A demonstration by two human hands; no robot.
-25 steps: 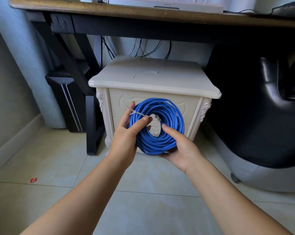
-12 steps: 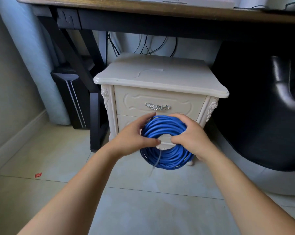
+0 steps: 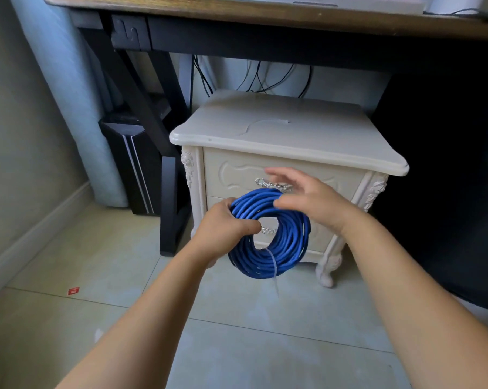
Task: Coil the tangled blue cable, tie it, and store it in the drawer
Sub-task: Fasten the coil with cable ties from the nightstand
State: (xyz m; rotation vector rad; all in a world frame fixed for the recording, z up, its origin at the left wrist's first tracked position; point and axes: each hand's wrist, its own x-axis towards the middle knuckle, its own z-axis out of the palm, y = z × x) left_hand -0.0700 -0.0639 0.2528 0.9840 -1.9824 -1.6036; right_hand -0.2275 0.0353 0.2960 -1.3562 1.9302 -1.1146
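The blue cable (image 3: 279, 248) is wound into a round coil, bound at its lower side by a pale zip tie (image 3: 273, 265) whose tail hangs down. My left hand (image 3: 226, 228) grips the coil's left side, thumb through the middle hole, and holds it in the air before the cream nightstand (image 3: 287, 136). My right hand (image 3: 310, 197) is off the coil, fingers spread and blurred, right in front of the metal handle (image 3: 268, 183) of the top drawer (image 3: 231, 175), which is closed. A second drawer's handle (image 3: 268, 230) shows through the coil's hole.
A dark wooden desk (image 3: 265, 18) spans overhead, its black leg (image 3: 170, 203) just left of the nightstand. A black computer tower (image 3: 130, 161) stands behind that leg. A black chair (image 3: 461, 192) fills the right. Black wires (image 3: 265, 80) hang behind. Tiled floor (image 3: 237, 346) lies below.
My right hand has let go of the coil and risen to the top drawer's handle. The coil now hangs from my left hand alone. The view has moved closer to the nightstand.
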